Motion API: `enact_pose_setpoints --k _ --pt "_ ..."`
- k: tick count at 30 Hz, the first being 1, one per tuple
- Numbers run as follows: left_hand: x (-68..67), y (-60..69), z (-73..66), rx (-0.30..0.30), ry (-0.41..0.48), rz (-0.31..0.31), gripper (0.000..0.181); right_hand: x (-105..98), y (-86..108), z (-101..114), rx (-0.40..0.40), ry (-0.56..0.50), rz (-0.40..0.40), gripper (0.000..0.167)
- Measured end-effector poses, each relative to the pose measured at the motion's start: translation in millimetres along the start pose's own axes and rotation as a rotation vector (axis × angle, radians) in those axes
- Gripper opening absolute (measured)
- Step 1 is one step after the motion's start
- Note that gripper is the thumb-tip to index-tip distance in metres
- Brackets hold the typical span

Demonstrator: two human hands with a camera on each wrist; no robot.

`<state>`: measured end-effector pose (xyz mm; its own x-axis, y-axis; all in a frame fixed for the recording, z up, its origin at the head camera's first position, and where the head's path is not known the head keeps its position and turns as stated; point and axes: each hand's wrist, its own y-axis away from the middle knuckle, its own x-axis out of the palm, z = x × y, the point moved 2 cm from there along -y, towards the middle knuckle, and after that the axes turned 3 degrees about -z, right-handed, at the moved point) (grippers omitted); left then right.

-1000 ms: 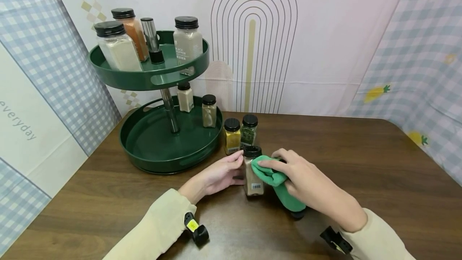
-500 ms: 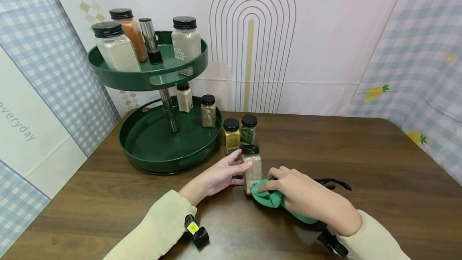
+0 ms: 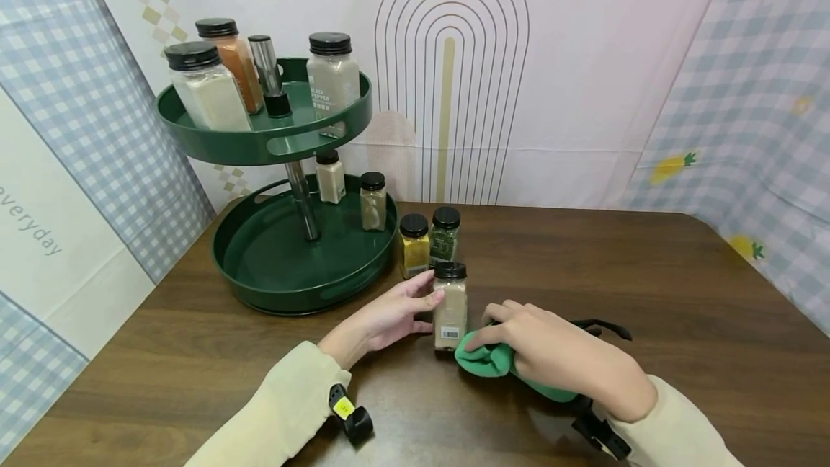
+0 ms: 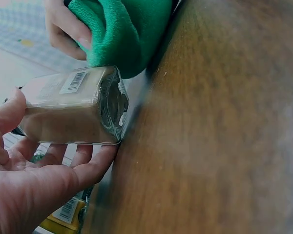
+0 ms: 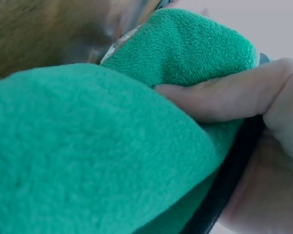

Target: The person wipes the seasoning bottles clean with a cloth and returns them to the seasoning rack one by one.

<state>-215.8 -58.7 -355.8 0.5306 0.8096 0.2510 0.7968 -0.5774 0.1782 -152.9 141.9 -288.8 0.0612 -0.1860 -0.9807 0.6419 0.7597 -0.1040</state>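
The left hand (image 3: 392, 314) is holding a tan spice jar (image 3: 450, 308) in a half-open grip, its thumb resting on one face and its fingers supporting another. The jar is showing its barcode and standing roughly upright, well in from the desk's (image 3: 648, 272) far edge. The right hand (image 3: 547, 346) is pinching a bunched green cloth (image 3: 483, 359) in a closed grip just beside the jar's base; whether cloth and glass are touching, I cannot tell. Between the tan jar and the far edge, a yellow spice jar (image 3: 414, 251) and a green herb jar (image 3: 444, 242) are standing side by side. Toward the far left corner, a two-tier green stand (image 3: 305, 303) is carrying two small jars on its lower tier, while a black pepper jar (image 3: 333, 85), an orange jar (image 3: 238, 67) and a cream jar (image 3: 217, 98) are occupying the upper one.
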Motion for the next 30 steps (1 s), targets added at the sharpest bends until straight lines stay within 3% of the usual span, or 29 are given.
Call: enact_pose_setpoints --k 4,9,15,20,30 --pt "-1.6 -0.1 0.7 -0.003 0.011 0.018 0.077 -6 1.2 -1 0.014 0.027 -0.083 0.062" --pt "-2.3 0.1 -0.2 -0.009 0.001 0.036 0.081 -14 1.5 -3 0.070 0.116 -0.244 0.062" --pt "-2.9 1.0 -1.4 -0.033 -0.026 0.051 0.079 -19 1.1 -4 0.111 0.113 -0.394 0.058" --pt "-3.1 1.9 -2.1 -0.034 -0.048 0.079 0.074 -16 -2.0 -3 0.107 0.114 -0.418 0.060" --pt "-2.0 4.9 -3.4 -0.036 -0.052 0.091 0.068 -5 -6.3 -2 0.081 0.112 -0.383 0.061"
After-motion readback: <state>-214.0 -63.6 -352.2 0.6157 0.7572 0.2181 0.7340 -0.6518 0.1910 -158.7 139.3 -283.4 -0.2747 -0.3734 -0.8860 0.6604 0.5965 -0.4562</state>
